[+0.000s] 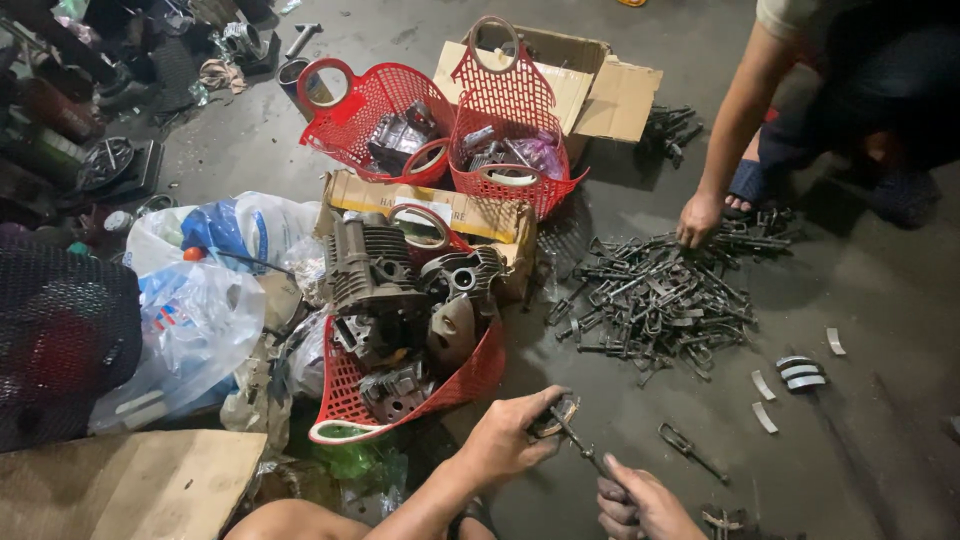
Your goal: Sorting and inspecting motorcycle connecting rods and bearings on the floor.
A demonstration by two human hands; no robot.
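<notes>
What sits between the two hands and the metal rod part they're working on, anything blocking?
Nothing visible. The left hand grips the ring end of the metal rod part and the right hand holds its lower end. The pile of similar metal parts lies apart on the floor, where another person's hand reaches.

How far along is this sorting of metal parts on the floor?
Looks done: three red baskets already hold engine parts. In hand: the left hand and right hand grip one thin metal lever between them, while another person's hand reaches into the pile. Left: a big heap of similar levers lies on the floor, so much seems to remain.
</notes>
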